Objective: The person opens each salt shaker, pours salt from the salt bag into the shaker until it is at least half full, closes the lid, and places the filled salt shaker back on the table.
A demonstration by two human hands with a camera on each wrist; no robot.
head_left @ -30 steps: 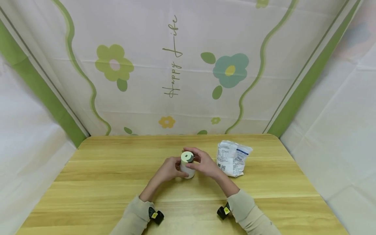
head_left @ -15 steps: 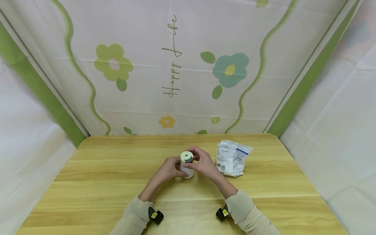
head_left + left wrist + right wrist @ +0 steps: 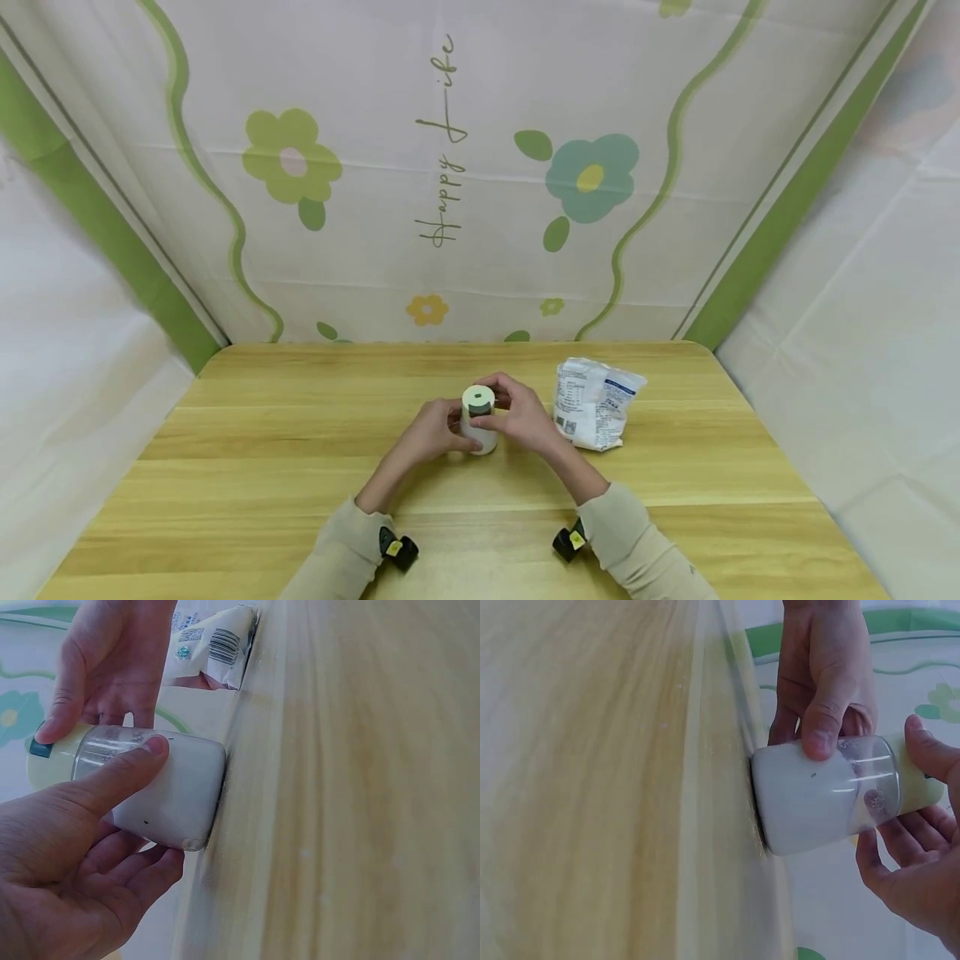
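A see-through jar (image 3: pixel 184 780) stands upright on the table, filled partway with a white substance that looks like powder or fine grains. Its pale yellow-green lid (image 3: pixel 476 392) has a dark patch, which faces the person. Around the lower body of the jar, my left hand (image 3: pixel 431 433) grips with the thumb in front and fingers behind. My right hand (image 3: pixel 522 418) holds the lid from the right, thumb on the near side. The right wrist view shows the lid (image 3: pixel 917 784) still seated on the jar, between that thumb and the fingers.
A white printed bag (image 3: pixel 592 407) stands to the right of the jar, near the right forearm. The wooden table (image 3: pixel 300 433) ends at a patterned cloth backdrop (image 3: pixel 360 208). Black wrist cameras hang at both sleeves.
The lid has turned clockwise as seen from above, its dark patch going from the right side to the front. My right fingers have shifted slightly with it; the left hand stays put.
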